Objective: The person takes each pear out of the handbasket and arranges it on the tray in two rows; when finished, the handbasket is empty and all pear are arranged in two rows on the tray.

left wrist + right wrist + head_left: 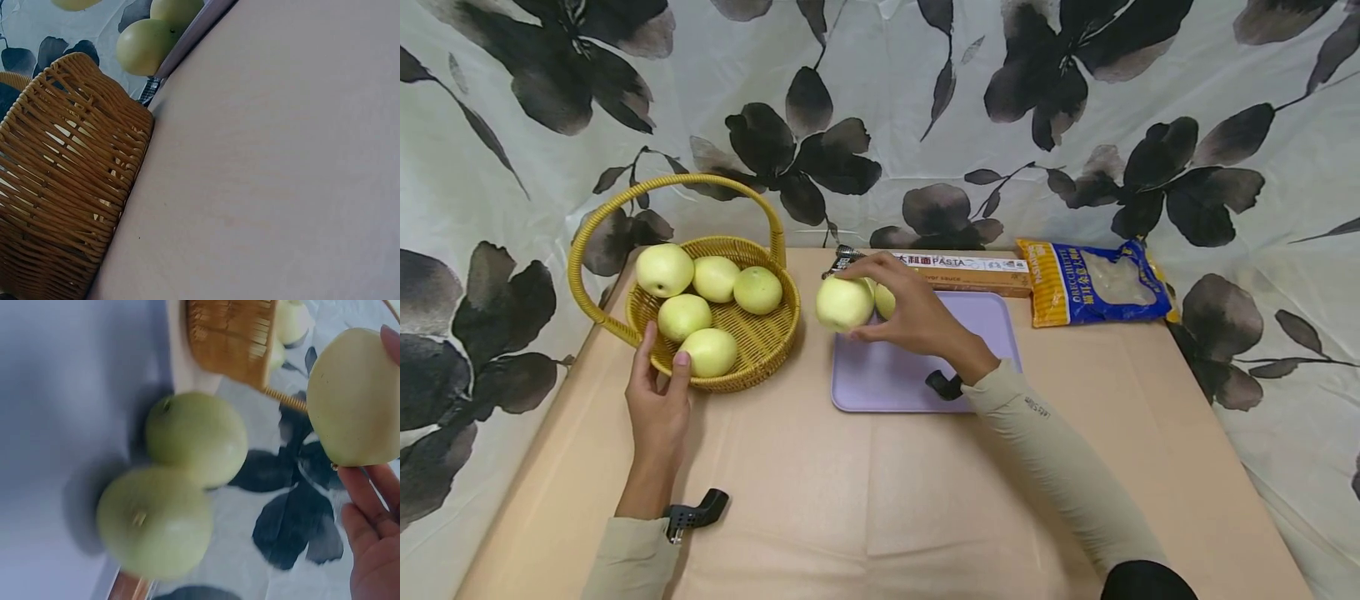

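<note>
right hand (910,304): thumb and fingers pinching one pale green fruit (844,304), spread to its width; fruit held above the far left part of the tray.

left hand (658,408): fingers and thumb mostly straight, resting at the near left rim of the basket (756,375); no fruit in its grasp.

basket: yellow woven cane, directly ahead of the left hand, arched handle (677,179) upright; five like fruits (711,352) inside.

tray (880,392): lilac, rectangular, low-rimmed, beneath the right hand; two further fruits (156,522) on it, side by side, partly hidden behind the fingers in the head view.

tabletop (820,492): pale tan, matt, faintly creased, running from under both wrists to behind the basket.

pasta box (970,273): white and orange-brown, just beyond the right hand, lying flat.

bag (1097,283): blue and yellow, clear window, to the right of that hand, beside the box.

fabric backdrop (917,83): white, large black-grey flowers, hung beyond and to either side of both hands
</note>
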`<action>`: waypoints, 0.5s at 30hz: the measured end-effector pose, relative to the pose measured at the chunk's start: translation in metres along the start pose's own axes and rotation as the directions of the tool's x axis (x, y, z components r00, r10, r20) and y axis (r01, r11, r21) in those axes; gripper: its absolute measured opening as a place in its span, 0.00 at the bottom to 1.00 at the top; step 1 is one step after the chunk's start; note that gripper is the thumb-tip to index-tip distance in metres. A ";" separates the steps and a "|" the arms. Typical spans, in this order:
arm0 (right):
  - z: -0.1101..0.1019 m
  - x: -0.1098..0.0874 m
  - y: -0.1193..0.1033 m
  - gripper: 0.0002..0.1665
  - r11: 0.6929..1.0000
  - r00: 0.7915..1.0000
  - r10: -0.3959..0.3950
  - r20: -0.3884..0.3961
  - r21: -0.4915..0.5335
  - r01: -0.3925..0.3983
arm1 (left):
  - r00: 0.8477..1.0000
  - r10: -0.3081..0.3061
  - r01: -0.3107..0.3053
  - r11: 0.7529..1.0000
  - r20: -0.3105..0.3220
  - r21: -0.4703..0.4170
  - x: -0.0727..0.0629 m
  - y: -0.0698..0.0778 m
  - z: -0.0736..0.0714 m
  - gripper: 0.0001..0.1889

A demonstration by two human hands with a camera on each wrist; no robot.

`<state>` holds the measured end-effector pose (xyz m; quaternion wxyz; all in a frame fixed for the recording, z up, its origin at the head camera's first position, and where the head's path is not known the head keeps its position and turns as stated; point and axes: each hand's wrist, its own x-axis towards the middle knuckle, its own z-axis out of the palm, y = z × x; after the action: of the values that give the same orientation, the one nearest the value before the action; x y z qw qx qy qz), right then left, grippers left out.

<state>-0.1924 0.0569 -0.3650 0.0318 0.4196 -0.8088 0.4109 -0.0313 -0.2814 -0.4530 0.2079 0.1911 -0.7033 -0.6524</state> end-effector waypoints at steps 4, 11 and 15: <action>-0.013 -0.012 0.012 0.44 1.000 0.999 0.029 -0.016 0.008 -0.028 | 1.000 -0.001 0.001 1.000 0.003 -0.007 0.000 0.000 -0.001 0.35; -0.038 -0.032 0.031 0.45 0.993 0.991 0.120 -0.057 -0.018 -0.121 | 1.000 -0.008 0.008 1.000 0.003 -0.021 -0.001 0.000 -0.002 0.35; -0.049 -0.043 0.044 0.45 0.988 0.985 0.149 -0.084 -0.020 -0.151 | 1.000 -0.011 0.011 1.000 0.004 -0.016 0.000 0.000 -0.002 0.36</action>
<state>-0.2098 0.1322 -0.3774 0.0394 0.3400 -0.8414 0.4183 -0.0304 -0.2829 -0.4534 0.2046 0.1920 -0.6975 -0.6594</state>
